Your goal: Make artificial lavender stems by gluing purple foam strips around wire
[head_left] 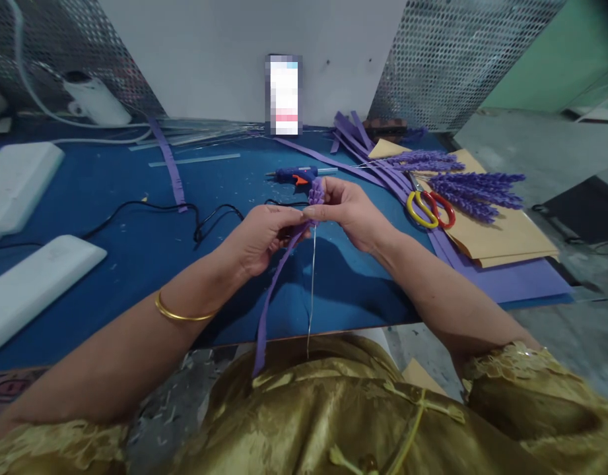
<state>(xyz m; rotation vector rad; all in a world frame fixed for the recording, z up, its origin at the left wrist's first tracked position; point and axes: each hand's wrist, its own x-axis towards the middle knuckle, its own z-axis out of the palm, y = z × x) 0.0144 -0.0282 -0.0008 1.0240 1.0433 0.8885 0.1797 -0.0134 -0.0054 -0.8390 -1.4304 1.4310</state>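
Observation:
In the middle of the head view my two hands meet around a small purple paper flower (316, 192). A thin wire stem (312, 284) runs down from it toward my lap. My left hand (271, 234) is closed on a purple paper strip (274, 284), whose loose end hangs down past the table edge. My right hand (346, 210) pinches the flower where the strip wraps round the wire; its thumb lies at the left fingertips. Just behind the hands lies a blue glue gun (296, 175) with an orange trigger.
Scissors (430, 208) with red and yellow handles lie at right by finished purple flower sprigs (476, 188), brown paper (511, 237) and more purple strips (368, 155). A phone (284, 95) leans at the back. White boxes (36, 284) and a black cord (120, 211) are at left.

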